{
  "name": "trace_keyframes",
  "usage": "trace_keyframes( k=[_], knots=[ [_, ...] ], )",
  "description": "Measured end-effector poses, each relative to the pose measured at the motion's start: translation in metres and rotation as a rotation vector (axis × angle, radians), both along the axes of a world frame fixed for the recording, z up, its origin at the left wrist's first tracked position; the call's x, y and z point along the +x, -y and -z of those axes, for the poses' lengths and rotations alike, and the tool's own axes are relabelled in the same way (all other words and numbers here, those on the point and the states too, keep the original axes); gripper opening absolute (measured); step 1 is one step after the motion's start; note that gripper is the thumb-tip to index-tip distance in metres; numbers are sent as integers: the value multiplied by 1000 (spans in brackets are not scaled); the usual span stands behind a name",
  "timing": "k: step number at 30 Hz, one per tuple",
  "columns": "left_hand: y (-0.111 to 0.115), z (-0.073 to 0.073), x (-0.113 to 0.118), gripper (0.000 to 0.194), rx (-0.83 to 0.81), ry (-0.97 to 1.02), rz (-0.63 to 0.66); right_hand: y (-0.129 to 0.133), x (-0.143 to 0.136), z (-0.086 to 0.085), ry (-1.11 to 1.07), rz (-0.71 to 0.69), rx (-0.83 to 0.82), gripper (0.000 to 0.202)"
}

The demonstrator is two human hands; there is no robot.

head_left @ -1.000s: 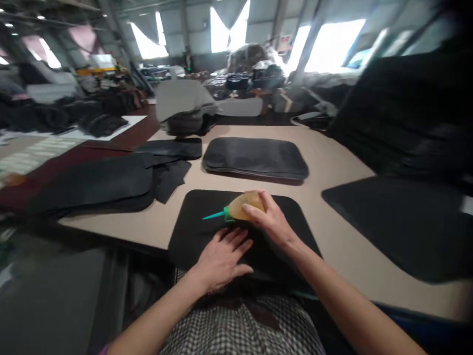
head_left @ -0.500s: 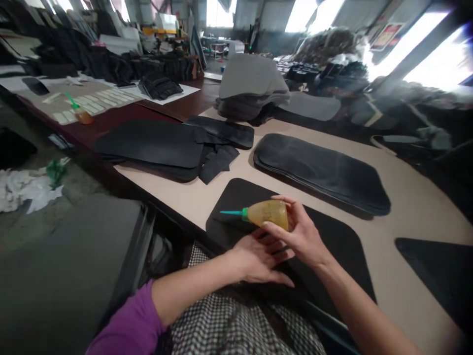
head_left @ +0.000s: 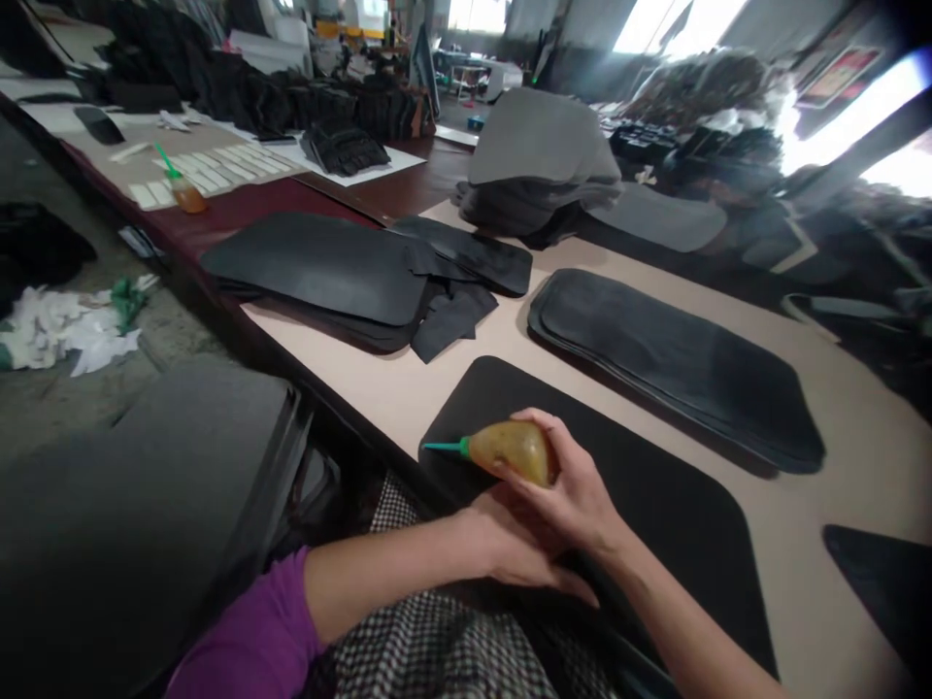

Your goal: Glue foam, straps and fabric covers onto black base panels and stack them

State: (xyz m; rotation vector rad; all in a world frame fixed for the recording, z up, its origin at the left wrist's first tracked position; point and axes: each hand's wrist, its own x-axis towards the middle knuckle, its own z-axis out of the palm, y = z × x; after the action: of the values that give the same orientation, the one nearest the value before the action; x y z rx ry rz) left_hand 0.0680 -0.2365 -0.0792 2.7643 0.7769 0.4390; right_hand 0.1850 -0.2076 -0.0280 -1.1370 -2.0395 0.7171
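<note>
A squeeze bottle of yellowish liquid point(head_left: 514, 451) with a green collar and thin nozzle is in my right hand point(head_left: 575, 485), lying sideways with its nozzle toward the left. The nozzle tip is over the left corner of a black rounded panel point(head_left: 655, 495) on the table. Below the bottle, my left hand point(head_left: 520, 544) is palm up with its thumb stretched out; my right hand and the bottle cover most of its fingers.
Stacks of black panels lie on the table at left point(head_left: 320, 267) and right point(head_left: 670, 359), with small black scraps point(head_left: 455, 316) between. Grey sheets point(head_left: 543, 141) are piled behind. Another glue-like bottle point(head_left: 187, 194) stands far left beside pale strips point(head_left: 233, 165).
The bottle has moved left and down toward the panel's left corner. My right hand has come closer over my left hand, covering its fingers. The view has shifted slightly.
</note>
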Motion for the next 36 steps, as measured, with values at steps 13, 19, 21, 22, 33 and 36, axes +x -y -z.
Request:
trace_keyframes(
  k=[13,19,21,22,33,36],
  knots=[
    [-5,-3,1,79,94,-8,80,-61,12,7,8,381,73,60],
    [-5,-9,-2,80,87,9,90,-91,20,13,36,503,211,60],
    [-5,-10,-2,79,75,14,93,-95,27,14,42,524,250,58],
    [-5,-11,-2,78,71,15,98,-95,33,14,46,537,264,58],
    [-3,-1,7,73,71,-23,110,-28,157,1,134,780,200,60],
    [-4,1,9,73,100,-48,112,3,202,-1,182,911,165,61]
  ],
)
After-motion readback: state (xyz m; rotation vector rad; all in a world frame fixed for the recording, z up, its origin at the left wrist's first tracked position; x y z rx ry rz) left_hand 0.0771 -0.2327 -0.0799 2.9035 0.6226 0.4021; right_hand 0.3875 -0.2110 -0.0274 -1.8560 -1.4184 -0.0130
